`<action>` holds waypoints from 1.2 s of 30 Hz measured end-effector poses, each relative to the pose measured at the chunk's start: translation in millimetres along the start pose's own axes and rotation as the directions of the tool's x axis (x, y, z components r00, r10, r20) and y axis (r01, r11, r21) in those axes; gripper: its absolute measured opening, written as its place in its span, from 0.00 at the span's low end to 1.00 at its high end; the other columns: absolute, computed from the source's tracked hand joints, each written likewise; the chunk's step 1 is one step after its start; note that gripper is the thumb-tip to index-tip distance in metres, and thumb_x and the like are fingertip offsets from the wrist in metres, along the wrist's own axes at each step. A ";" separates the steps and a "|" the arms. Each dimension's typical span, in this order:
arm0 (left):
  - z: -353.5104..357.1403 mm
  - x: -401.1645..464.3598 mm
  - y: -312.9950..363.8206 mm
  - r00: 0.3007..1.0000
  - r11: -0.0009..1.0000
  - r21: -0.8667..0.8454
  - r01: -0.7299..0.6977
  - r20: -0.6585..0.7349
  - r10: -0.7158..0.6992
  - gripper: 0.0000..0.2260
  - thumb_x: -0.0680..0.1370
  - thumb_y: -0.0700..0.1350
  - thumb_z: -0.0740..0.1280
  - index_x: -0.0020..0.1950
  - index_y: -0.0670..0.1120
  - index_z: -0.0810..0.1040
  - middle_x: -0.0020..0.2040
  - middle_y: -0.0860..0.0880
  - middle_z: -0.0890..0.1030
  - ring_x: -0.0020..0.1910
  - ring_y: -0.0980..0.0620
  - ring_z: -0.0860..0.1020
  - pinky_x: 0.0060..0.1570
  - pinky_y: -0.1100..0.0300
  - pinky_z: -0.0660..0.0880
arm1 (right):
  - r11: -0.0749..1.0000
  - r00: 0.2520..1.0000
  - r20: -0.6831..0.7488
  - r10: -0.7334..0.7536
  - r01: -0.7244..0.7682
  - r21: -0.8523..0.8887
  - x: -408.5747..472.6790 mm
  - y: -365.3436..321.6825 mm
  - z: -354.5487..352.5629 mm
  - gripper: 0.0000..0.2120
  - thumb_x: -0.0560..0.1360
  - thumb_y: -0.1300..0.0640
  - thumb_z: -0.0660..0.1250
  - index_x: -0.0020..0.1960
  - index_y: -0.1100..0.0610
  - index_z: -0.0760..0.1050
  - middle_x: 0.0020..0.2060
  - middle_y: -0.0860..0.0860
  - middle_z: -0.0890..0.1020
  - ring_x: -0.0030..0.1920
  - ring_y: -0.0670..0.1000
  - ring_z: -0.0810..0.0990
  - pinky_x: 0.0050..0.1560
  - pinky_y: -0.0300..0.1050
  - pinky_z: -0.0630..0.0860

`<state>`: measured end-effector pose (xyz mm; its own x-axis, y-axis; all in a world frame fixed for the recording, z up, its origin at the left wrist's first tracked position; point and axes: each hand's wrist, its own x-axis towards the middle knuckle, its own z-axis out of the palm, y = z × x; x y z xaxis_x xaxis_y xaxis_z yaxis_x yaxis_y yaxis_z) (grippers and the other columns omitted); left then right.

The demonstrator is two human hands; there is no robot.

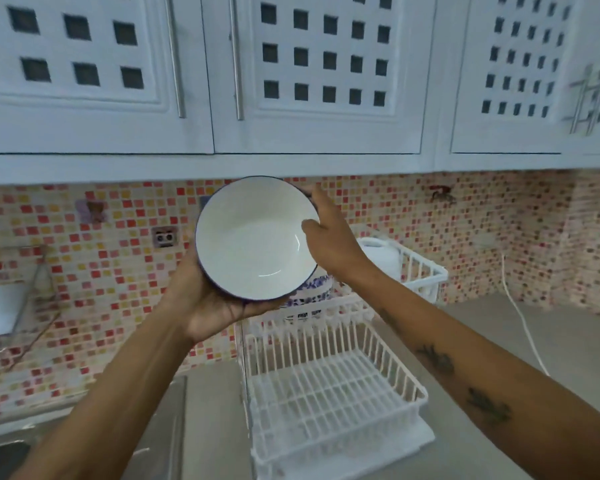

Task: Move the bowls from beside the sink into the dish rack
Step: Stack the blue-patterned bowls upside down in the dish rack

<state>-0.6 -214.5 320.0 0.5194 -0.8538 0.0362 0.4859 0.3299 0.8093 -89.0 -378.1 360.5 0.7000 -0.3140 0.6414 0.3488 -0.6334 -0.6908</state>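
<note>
A white bowl (253, 237) with a dark blue rim is held up in the air, tilted so its inside faces me. My left hand (201, 299) cups it from below and the left. My right hand (329, 233) grips its right rim, thumb inside. Below and behind the bowl stands the white wire dish rack (329, 382) on the grey counter. A blue-and-white patterned bowl (310, 289) stands on edge at the rack's far end, partly hidden by the held bowl.
White wall cabinets (291, 81) hang close above the bowl. The steel sink (11, 445) lies at lower left. A smaller white basket (420, 268) with a white item sits behind the rack. A white cable (523, 323) runs over the counter on the right.
</note>
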 end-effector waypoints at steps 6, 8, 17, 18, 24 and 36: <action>23.4 37.8 14.7 0.986 0.967 0.227 -0.114 -0.089 0.137 0.27 0.75 0.69 0.55 0.61 0.53 0.79 0.57 0.42 0.83 0.53 0.38 0.82 0.47 0.38 0.80 | 0.991 0.977 0.194 0.088 -0.067 -0.112 22.2 22.7 -42.6 0.23 0.80 0.45 0.57 0.73 0.46 0.60 0.70 0.47 0.70 0.66 0.49 0.71 0.65 0.54 0.72; 24.2 52.3 15.6 0.941 0.880 0.435 -0.193 -0.172 0.292 0.24 0.77 0.68 0.54 0.61 0.54 0.78 0.58 0.45 0.82 0.56 0.40 0.80 0.52 0.40 0.79 | 0.979 0.942 0.268 0.202 -0.190 -0.072 31.9 27.1 -52.0 0.28 0.79 0.37 0.50 0.75 0.47 0.59 0.75 0.49 0.65 0.72 0.53 0.67 0.69 0.60 0.68; 5.3 94.7 -12.1 0.716 0.089 0.962 -0.257 0.128 0.687 0.28 0.66 0.65 0.72 0.61 0.54 0.73 0.61 0.48 0.73 0.55 0.50 0.78 0.47 0.58 0.82 | 0.883 0.862 0.245 0.443 -0.467 0.048 55.5 75.8 -33.8 0.28 0.76 0.31 0.45 0.54 0.47 0.76 0.50 0.47 0.81 0.49 0.47 0.78 0.56 0.46 0.69; 3.5 100.0 -15.4 0.711 0.044 0.971 -0.235 0.141 0.689 0.28 0.67 0.63 0.74 0.63 0.54 0.73 0.62 0.48 0.71 0.57 0.50 0.76 0.52 0.56 0.81 | 0.877 0.858 0.236 0.455 -0.479 0.049 56.6 80.3 -31.1 0.26 0.76 0.31 0.49 0.49 0.48 0.77 0.45 0.47 0.82 0.44 0.46 0.78 0.49 0.43 0.71; -7.1 122.0 -30.0 0.760 -0.059 0.988 -0.146 0.150 0.633 0.33 0.66 0.58 0.76 0.67 0.51 0.70 0.70 0.47 0.64 0.65 0.49 0.69 0.62 0.57 0.75 | 0.842 0.848 0.127 0.515 -0.528 0.111 60.2 112.9 -12.0 0.25 0.72 0.37 0.65 0.52 0.58 0.80 0.46 0.58 0.86 0.43 0.56 0.85 0.45 0.49 0.81; -18.0 133.8 -42.1 0.768 -0.133 0.986 -0.103 0.164 0.619 0.33 0.65 0.58 0.77 0.66 0.49 0.71 0.69 0.45 0.66 0.65 0.48 0.69 0.59 0.61 0.72 | 0.804 0.803 0.191 0.565 -0.588 0.095 61.6 146.9 -1.5 0.42 0.58 0.29 0.62 0.63 0.54 0.75 0.51 0.55 0.84 0.47 0.56 0.85 0.53 0.54 0.81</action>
<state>61.1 -335.3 280.2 0.5844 -0.5175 0.6250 -0.8112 -0.3529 0.4663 4.4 -491.5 299.0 0.8781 -0.4746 0.0613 -0.0717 -0.2570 -0.9637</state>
